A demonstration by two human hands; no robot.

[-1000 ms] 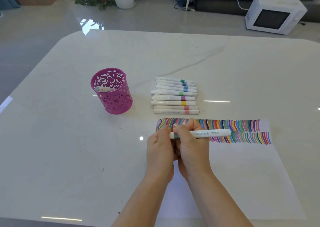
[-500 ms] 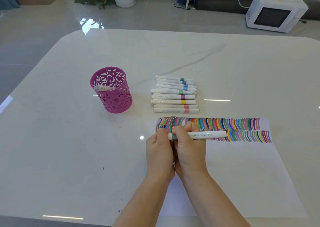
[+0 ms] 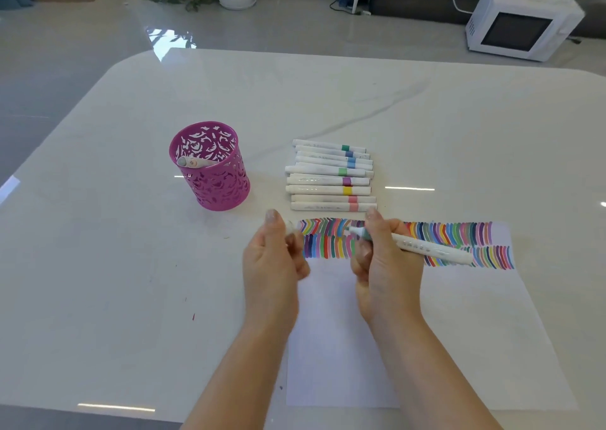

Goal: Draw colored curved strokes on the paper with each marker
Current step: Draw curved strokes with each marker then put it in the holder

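Marker, white barrel with a green collar, uncapped: over the top part of the paper, tip pointing left, tail slanting down to the right across the coloured strokes. No telling whether the tip touches the sheet.

Farthest left on the white table, a magenta cut-out pen cup, upright, with one loose marker leaning inside against the rim. Right of it and nearer, the left hand, by the paper's left edge, fingers curled, pinching a small pale cap at the fingertips; too blurred to say more.

Farther back, a tight row of capped markers lying side by side, colour bands toward the right ends, just beyond the paper's far edge.

Then the right hand, apart from the left, fingers closed round the marker's barrel just behind the collar.

Under and right of it, the strokes in two bands along the top of the sheet, blank white below.

Far right, on the floor past the table, a white microwave.
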